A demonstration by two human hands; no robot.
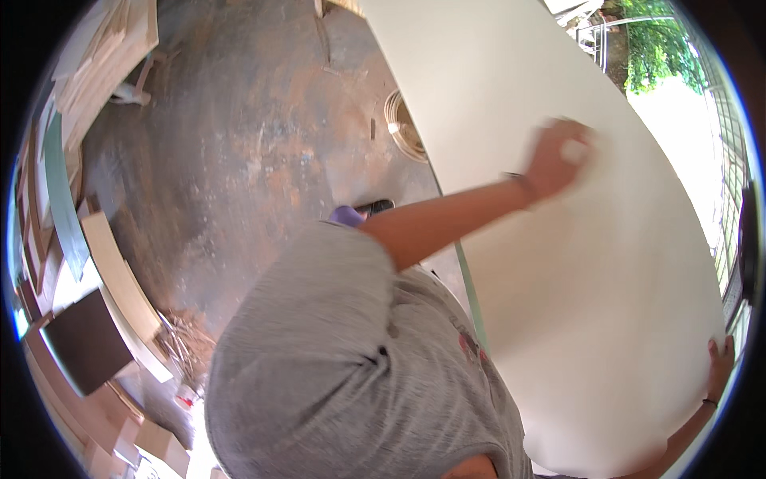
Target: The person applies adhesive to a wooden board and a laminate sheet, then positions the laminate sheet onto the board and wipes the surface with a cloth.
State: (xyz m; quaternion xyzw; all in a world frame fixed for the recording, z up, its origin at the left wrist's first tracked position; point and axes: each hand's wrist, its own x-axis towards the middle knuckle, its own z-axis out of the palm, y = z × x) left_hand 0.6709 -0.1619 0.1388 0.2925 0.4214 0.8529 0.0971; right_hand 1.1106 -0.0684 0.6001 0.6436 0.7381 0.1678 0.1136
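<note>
A large pale white board point(511, 295) stretches from the top of the head view down to the lower right. My left hand point(561, 158) is over its surface, blurred by motion, with its fingers curled. A small whitish patch shows at the fingers; what it is, I cannot make out. Far to the right, my right hand point(721, 366) rests at the outer edge of the board, fingers stretched out and somewhat apart. Dark bands circle both wrists. The grey shirt over my shoulder and torso hides the board's near left part.
A coil of pale hose or cable point(404, 126) lies on the stained floor point(231, 136) beside the board's left edge. Wooden boards point(112, 68) and strips point(120, 275) are stacked along the left, near a dark square panel point(88, 342). Grille bars point(726, 152) stand beyond the right edge.
</note>
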